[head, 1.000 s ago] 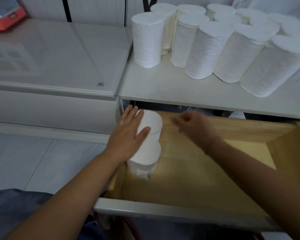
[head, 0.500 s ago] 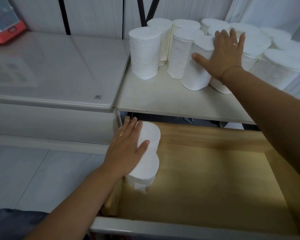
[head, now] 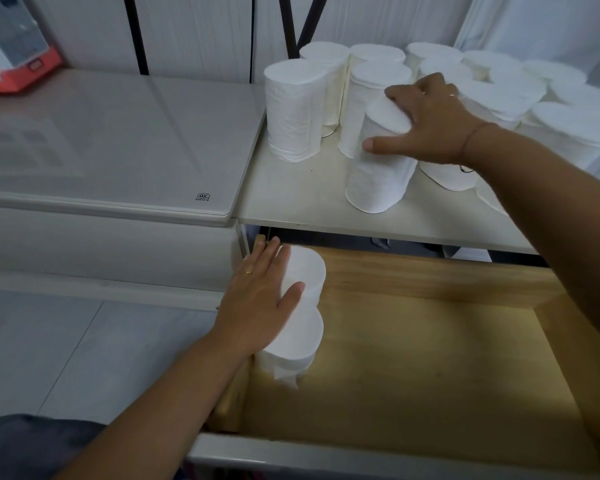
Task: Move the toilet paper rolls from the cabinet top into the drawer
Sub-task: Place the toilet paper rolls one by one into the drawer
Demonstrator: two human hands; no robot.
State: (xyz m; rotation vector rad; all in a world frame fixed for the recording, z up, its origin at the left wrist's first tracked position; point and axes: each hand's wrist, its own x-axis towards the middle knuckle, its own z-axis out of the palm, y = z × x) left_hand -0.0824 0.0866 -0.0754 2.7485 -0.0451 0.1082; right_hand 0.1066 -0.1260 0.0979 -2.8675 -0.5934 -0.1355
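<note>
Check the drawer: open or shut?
Open. The drawer is pulled out, wooden floor showing, two rolls standing at its left wall.

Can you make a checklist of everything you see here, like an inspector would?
Surface: cabinet top, a pale board above the drawer.
Job's things: many rolls upright on it; two rolls upright in the open drawer, left side.
Clutter: red box, far left.
Hands: right hand grips the front roll; left hand rests flat on the drawer's rolls.
Cables: dark strips on the wall; cannot tell if cables.
Surroundings: glass-topped unit, tiled floor.
</note>
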